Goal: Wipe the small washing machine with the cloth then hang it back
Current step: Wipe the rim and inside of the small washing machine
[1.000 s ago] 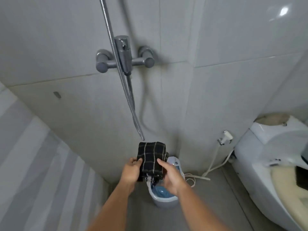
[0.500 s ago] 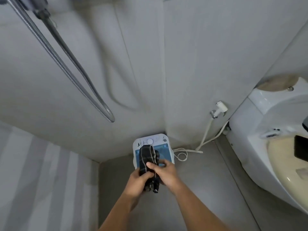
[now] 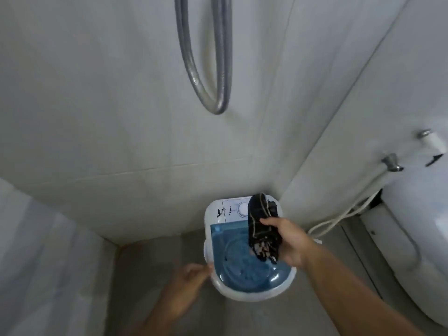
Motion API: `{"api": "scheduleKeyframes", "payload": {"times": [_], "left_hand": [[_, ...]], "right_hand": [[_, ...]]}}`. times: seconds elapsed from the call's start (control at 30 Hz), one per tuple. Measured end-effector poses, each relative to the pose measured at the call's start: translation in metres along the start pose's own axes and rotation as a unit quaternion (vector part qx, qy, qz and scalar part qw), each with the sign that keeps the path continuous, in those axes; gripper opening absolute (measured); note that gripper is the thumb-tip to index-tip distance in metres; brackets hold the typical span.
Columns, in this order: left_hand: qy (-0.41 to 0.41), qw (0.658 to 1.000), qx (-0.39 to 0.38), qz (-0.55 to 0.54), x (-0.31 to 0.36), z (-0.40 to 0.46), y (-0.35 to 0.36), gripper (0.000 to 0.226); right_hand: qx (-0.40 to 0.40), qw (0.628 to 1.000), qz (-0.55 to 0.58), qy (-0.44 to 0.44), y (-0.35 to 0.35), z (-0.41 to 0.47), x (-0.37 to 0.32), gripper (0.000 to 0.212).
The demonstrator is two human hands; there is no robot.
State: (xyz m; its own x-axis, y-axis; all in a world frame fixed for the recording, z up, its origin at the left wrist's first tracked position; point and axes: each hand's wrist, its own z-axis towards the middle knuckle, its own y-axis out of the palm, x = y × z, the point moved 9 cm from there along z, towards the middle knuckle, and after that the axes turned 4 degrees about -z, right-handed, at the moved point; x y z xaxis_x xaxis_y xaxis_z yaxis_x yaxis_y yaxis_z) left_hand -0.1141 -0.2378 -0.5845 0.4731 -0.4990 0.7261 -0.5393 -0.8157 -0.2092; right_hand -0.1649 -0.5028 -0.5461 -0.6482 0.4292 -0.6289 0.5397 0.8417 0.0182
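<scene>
Centrally, the right hand [image 3: 289, 241] grasps the bunched dark checked cloth [image 3: 263, 226], fingers and thumb curled round its middle, so that one end stands up over the control panel of the washing machine [image 3: 242, 295] and the other end hangs over its blue lid [image 3: 244, 270]. Whether the cloth touches the lid cannot be told. The left hand [image 3: 191, 282] is blurred; it lies at the machine's left rim, fingers towards the white edge, seemingly steadying it, but whether it is clenched or loose cannot be told.

Stage of task, as judged: the cloth is in hand and brought to the machine, and wiping is at its start or just about to begin. No wiped area can be made out. Left to do: wipe the lid, panel and rim, then hang the cloth back; no hook or rail for it shows.

Surroundings, placed from the machine: it stands on the floor in the corner of the tiled walls [image 3: 97, 117]. Above it hangs a loop of metal shower hose [image 3: 213, 103]. To its right a white hose [image 3: 339, 214] runs from a wall tap [image 3: 391, 162] down to the floor, and further right stands a toilet [image 3: 417, 238]. The white hose lies near the machine's right side and may hinder wiping there.
</scene>
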Motion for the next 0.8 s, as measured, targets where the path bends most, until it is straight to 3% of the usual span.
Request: {"api": "scheduleKeyframes", "payload": {"times": [0.1,0.13,0.3,0.4,0.47,0.53,0.7,0.8], "left_hand": [[0.071,0.994,0.068,-0.046,-0.004,0.067,-0.009,0.015],[0.099,0.990,0.089,-0.053,-0.008,0.091,-0.010,0.007],[0.163,0.976,0.126,-0.069,-0.028,0.170,0.008,0.046],[0.209,0.957,0.116,-0.162,-0.037,0.178,0.024,0.039],[0.232,0.946,0.113,-0.197,-0.041,0.179,0.034,0.035],[0.238,0.935,0.111,-0.237,-0.046,0.181,0.042,0.035],[0.273,0.924,0.103,-0.246,-0.048,0.187,0.042,0.036],[0.287,0.922,0.088,-0.244,-0.052,0.187,0.043,0.038]], "right_hand": [[0.011,0.984,-0.147,-0.102,0.013,0.046,-0.036,0.017],[0.035,0.964,-0.213,-0.153,0.020,0.054,-0.051,0.014],[0.066,0.855,-0.395,-0.330,0.067,0.074,-0.088,0.024],[0.107,0.747,-0.519,-0.401,0.088,0.083,-0.094,0.042],[0.148,0.661,-0.594,-0.435,0.098,0.088,-0.093,0.044],[0.172,0.600,-0.631,-0.461,0.108,0.089,-0.087,0.040],[0.208,0.507,-0.679,-0.488,0.125,0.091,-0.066,0.028],[0.197,0.510,-0.700,-0.460,0.123,0.094,-0.062,0.027]]}}
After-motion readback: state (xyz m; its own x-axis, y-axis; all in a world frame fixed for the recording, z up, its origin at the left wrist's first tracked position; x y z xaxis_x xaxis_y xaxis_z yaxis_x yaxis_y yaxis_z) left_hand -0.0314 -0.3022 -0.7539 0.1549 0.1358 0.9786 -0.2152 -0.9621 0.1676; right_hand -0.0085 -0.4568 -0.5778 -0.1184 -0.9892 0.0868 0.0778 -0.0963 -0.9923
